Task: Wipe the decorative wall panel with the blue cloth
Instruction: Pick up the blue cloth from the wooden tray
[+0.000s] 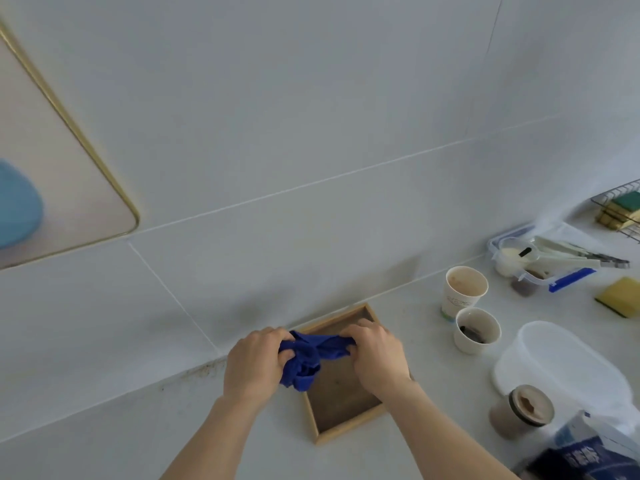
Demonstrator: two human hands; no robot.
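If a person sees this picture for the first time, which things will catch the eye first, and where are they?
First, the blue cloth, bunched between the left hand and the right hand low in the centre, above a wooden tray on the counter. Next, the gold-edged decorative wall panel at the upper left, untouched. Two paper cups stand to the right.

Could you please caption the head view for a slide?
Both hands bunch a blue cloth above a wooden tray.

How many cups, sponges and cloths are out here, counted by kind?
Cups: 2, the taller paper cup and the shorter cup
Loose sponges: 1, the yellow sponge on the counter
Cloths: 1, the blue cloth, held by both hands
Total: 4
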